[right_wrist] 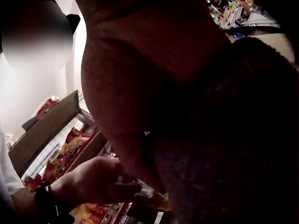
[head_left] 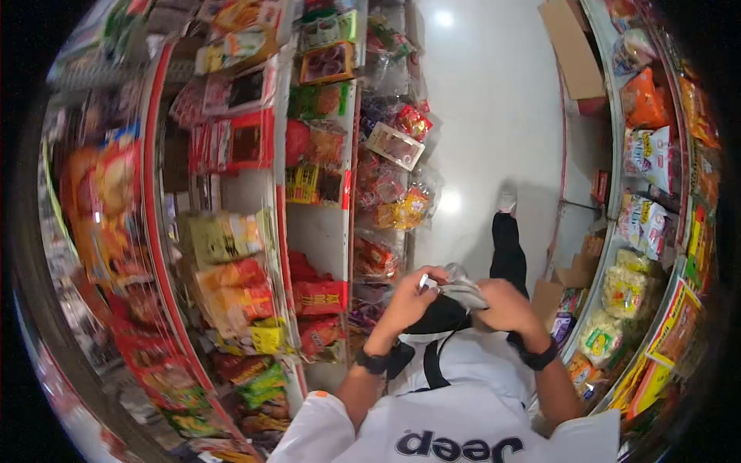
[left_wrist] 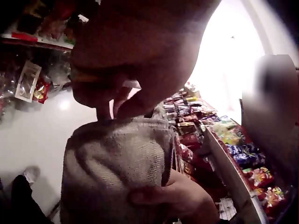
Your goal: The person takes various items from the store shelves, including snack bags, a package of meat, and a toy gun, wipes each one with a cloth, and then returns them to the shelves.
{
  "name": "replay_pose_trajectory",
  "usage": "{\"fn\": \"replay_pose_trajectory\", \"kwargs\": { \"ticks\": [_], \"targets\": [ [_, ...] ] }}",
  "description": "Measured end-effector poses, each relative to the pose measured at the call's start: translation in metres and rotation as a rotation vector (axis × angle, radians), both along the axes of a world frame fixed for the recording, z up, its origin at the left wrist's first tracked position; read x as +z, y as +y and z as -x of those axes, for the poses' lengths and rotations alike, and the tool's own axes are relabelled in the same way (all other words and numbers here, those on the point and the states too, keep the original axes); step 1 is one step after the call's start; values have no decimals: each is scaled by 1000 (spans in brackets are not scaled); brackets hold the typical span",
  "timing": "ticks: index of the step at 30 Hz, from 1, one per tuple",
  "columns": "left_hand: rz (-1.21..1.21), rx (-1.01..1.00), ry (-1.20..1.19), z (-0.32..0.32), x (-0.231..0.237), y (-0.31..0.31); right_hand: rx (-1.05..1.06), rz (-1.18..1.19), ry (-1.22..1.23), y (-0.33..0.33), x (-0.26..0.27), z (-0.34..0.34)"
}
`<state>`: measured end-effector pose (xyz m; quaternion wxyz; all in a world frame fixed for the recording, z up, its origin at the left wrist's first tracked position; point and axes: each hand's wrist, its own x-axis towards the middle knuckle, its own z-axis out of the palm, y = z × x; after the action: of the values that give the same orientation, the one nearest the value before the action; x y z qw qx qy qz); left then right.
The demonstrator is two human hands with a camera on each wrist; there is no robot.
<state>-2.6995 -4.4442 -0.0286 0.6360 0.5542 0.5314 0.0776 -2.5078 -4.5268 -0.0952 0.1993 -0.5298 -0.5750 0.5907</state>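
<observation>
A grey cloth is held in front of the body. My right hand grips its side, thumb lying over the fabric in the left wrist view. My left hand has curled fingers around a small white object, its fingertips at the cloth's upper edge. What the white object is cannot be told. In the right wrist view my right hand is near and very dark, and its fingertips are hard to make out.
Shelves of packaged snacks stand on the left, with a white framed packet by the aisle floor. Bagged snacks and a cardboard box line the right side. A leg and shoe extend into the aisle.
</observation>
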Motion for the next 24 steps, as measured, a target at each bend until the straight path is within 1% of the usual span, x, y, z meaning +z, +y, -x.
{"fn": "replay_pose_trajectory", "kwargs": {
  "ticks": [1,2,4,5,6,8,9,11,12,13,15,16,17,18,20,22,23,24],
  "targets": [
    [57,17,41,-10,-10,12,34,6,-38,14,-3,-22],
    [65,-23,33,-19,-19,26,75,10,-84,28,-5,-44],
    [98,-64,20,-34,-25,46,-79,88,-150,51,-8,-76],
    [91,-52,-8,-44,-27,55,-91,77,-138,64,-10,-90],
    [122,-31,9,-47,-32,60,-176,126,-149,81,2,-99],
    [178,2,37,-48,-52,73,-229,132,-225,93,-14,-107],
    [172,28,82,-51,-63,79,-225,170,-217,103,-16,-108],
    [215,84,65,-52,-84,87,-212,260,-199,121,-17,-102],
    [243,113,59,-56,-86,93,-213,256,-142,128,-20,-97],
    [213,101,60,-60,-89,99,-213,253,-85,134,-24,-91],
    [167,32,155,-73,-88,119,-202,277,53,151,-23,-79],
    [131,-4,195,-78,-88,130,-244,268,99,166,-14,-77],
    [-93,5,94,-77,-101,131,-287,256,143,184,0,-76],
    [-21,-7,72,-78,-99,143,-329,239,184,200,13,-75],
    [109,-2,32,-78,-91,169,-392,233,82,226,26,-73],
    [93,28,-62,-74,-71,197,-472,224,42,254,35,-68],
    [67,22,-96,-73,-62,214,-490,220,122,270,38,-63],
    [45,12,-132,-74,-53,228,-475,203,142,283,40,-57]
  ]
}}
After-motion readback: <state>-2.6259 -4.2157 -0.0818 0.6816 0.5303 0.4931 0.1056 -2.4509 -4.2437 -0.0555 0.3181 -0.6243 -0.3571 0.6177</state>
